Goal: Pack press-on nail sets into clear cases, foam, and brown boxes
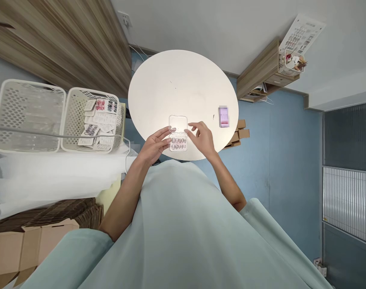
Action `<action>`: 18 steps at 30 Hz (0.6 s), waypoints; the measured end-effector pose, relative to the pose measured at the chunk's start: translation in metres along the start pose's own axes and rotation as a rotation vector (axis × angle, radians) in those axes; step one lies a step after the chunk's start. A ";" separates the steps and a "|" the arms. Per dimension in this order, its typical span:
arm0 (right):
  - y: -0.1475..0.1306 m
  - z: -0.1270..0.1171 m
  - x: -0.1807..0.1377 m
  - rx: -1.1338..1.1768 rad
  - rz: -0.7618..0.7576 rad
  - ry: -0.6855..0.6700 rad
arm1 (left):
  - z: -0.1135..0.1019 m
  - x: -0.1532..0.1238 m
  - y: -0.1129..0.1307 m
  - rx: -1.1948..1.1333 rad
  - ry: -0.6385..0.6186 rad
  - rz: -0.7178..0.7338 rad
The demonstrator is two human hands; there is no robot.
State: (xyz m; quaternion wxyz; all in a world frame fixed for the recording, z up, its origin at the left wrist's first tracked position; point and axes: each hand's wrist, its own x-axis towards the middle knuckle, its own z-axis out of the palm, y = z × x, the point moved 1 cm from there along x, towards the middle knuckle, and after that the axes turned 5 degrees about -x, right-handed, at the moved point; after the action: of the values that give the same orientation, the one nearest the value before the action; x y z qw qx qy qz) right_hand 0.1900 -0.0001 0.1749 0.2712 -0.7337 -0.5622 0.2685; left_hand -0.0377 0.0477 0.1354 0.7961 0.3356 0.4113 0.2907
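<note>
A small clear plastic case lies unfolded at the near edge of the round white table, its transparent lid tipped back away from me. Two rows of shiny, pinkish-silver press-on nails fill its lower half. My left hand grips the case from the left, thumb by the lower half and fingers by the lid. On the other side, my right hand has its thumb and index finger at the lid's right edge near the hinge; its other fingers are curled loosely.
The round white table carries a blurred purple phone-sized item at right. To the left stand two white baskets, one with nail cards. A cable crosses them. Cardboard boxes sit beyond the table's right edge.
</note>
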 end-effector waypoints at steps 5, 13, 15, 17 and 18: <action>0.018 0.013 0.026 0.248 0.178 0.037 | -0.002 -0.003 0.001 -0.060 -0.017 -0.029; 0.003 0.029 0.034 0.327 0.168 0.029 | -0.008 -0.008 -0.001 -0.035 -0.013 -0.036; -0.002 0.025 0.035 0.311 0.140 0.043 | -0.009 -0.008 -0.002 -0.043 -0.004 -0.031; -0.008 0.019 0.034 0.288 0.107 0.046 | -0.010 -0.007 -0.002 -0.053 0.005 -0.020; -0.011 0.016 0.032 0.276 0.092 0.042 | -0.011 -0.007 -0.003 -0.058 0.010 -0.014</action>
State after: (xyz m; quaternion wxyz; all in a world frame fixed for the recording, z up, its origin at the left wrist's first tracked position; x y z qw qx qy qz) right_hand 0.1784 0.0355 0.1682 0.3688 -0.7197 -0.4800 0.3400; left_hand -0.0497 0.0439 0.1320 0.8054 0.3083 0.4088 0.2986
